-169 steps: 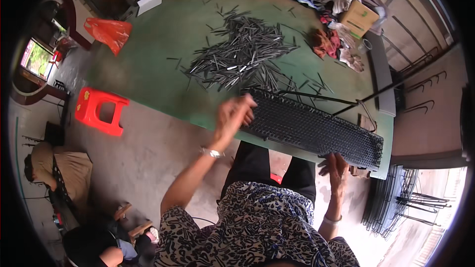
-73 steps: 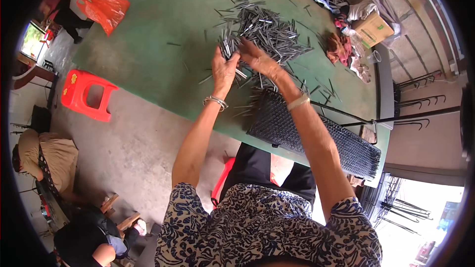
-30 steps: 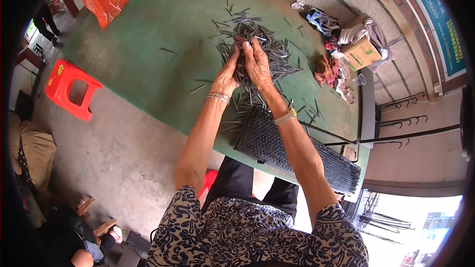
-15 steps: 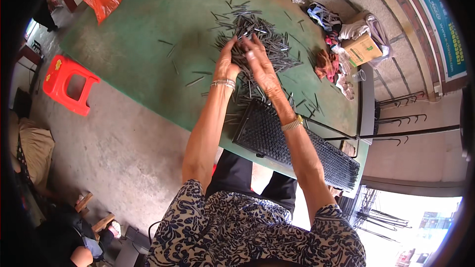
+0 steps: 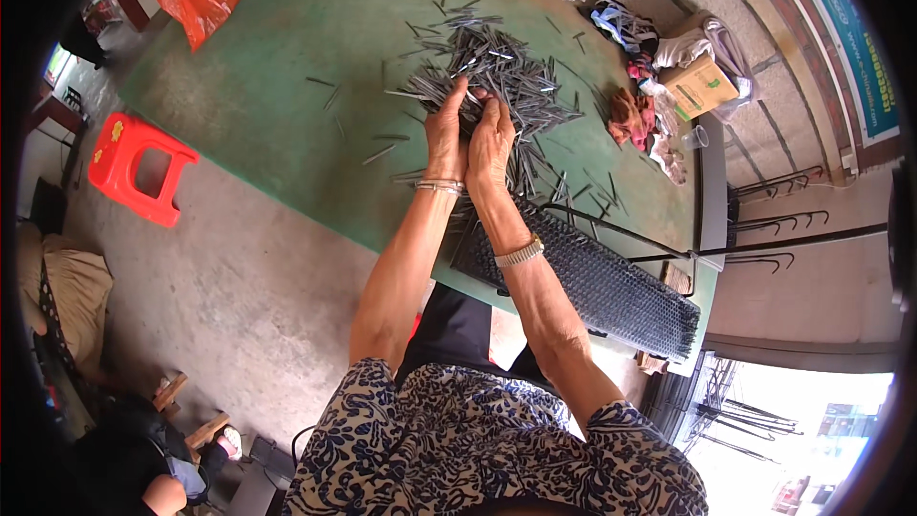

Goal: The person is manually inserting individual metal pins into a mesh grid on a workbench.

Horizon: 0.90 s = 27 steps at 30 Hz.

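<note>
A loose heap of thin dark grey rods [image 5: 521,76] lies on the green tabletop [image 5: 287,86]. My left hand [image 5: 445,139] and my right hand [image 5: 491,143] are side by side at the near edge of this heap, their palms turned toward each other and almost touching. Both are closed around a bunch of rods, some of whose ends poke out to the left of my left hand. The fingertips are partly hidden among the rods. Just nearer than my right wrist, a long black tray [image 5: 611,291] with a grid of small holes sits at the table edge.
A thin black metal bar [image 5: 650,259] crosses above the tray. Rags [image 5: 626,119], a cardboard box [image 5: 700,88] and a clear plastic cup [image 5: 695,138] lie at the right. An orange-red bag [image 5: 196,0] is far left, above a red stool [image 5: 138,170]. Another person sits at lower left.
My hands, apart and raised over the rods before, have come together and moved a little nearer. My right forearm has swung left, uncovering more of the tray.
</note>
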Available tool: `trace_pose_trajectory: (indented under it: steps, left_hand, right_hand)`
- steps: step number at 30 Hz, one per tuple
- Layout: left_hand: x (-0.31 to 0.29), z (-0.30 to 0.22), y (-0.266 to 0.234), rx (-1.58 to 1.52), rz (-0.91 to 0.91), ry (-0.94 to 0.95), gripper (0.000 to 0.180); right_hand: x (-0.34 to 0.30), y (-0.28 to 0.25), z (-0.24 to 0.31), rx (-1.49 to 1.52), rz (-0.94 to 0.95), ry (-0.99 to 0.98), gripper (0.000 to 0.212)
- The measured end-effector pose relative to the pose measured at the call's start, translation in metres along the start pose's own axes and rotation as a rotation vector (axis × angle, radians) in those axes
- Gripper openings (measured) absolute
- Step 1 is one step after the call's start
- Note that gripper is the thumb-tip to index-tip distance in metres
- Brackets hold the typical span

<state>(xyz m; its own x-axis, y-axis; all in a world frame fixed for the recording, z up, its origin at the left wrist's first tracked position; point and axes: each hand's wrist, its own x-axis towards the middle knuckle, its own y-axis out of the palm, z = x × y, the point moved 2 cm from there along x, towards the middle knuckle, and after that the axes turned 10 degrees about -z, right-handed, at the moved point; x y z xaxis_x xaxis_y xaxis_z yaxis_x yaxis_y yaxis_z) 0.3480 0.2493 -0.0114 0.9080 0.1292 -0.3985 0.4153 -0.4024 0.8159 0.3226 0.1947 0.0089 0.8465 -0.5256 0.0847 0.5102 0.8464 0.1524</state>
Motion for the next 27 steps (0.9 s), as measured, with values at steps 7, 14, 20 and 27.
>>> trace_pose_trajectory:
  steps: [7, 14, 20, 27]
  left_hand:
    - [0.007, -0.017, -0.009, 0.432, -0.018, 0.339, 0.017]
    - [0.033, -0.063, -0.030, 0.717, 0.091, 0.437, 0.016]
    - [-0.011, -0.005, 0.062, 0.728, 0.321, 0.392, 0.014]
    - [-0.025, -0.033, -0.074, 0.941, 0.102, 0.785, 0.027]
  right_hand:
    - [-0.002, -0.007, -0.020, -0.090, 0.153, 0.163, 0.039]
    - [-0.051, -0.004, -0.055, -0.271, 0.684, 0.351, 0.029]
    - [0.118, -0.085, -0.132, -0.095, 0.298, 0.072, 0.032]
    - [-0.021, -0.004, -0.004, -0.007, 0.411, 0.183, 0.074]
